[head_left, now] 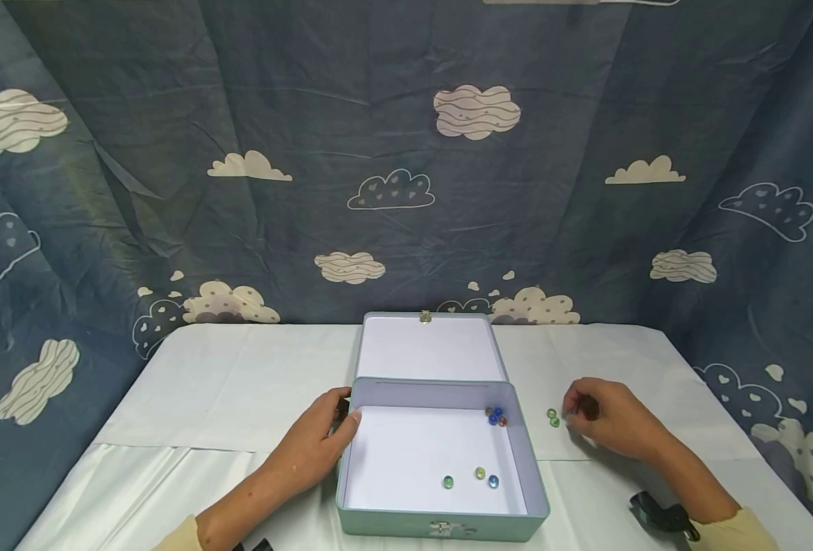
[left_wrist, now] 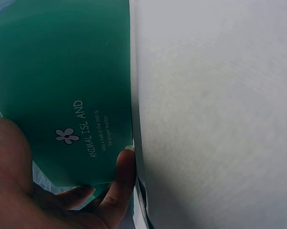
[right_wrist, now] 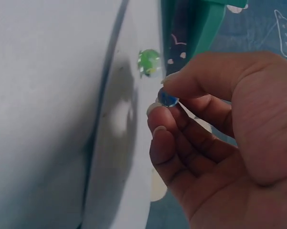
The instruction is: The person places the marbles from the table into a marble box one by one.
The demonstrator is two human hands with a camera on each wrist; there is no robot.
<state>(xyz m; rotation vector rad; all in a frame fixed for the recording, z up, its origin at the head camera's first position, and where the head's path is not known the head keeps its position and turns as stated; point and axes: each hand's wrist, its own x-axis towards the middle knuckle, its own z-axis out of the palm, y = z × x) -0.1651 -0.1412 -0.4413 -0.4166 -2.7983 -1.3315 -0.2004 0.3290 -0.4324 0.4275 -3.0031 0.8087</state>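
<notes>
A green metal tin box (head_left: 379, 522) with a pale inside lies with its lid (head_left: 430, 346) folded back. My left hand (head_left: 317, 436) grips its left wall, thumb over the rim and fingers outside; the left wrist view shows fingertips against the printed green side (left_wrist: 81, 57). Above the cloth right of the box, my right hand (head_left: 609, 417) pinches a blue glass marble (right_wrist: 168, 97) between thumb and fingertips. Beside it lie two green marbles (head_left: 553, 417). Inside the box, blue and reddish-brown marbles (head_left: 494, 417) cluster at the far right, with a green marble (head_left: 448, 482), a yellowish marble (head_left: 480, 473) and a light-blue marble (head_left: 493, 481) nearer the front.
White cloth (head_left: 241, 383) covers the table beneath the box. Behind and at both sides hangs a dark blue curtain (head_left: 296, 99) with cloud prints. A black wrist device (head_left: 661, 513) sits at the right forearm.
</notes>
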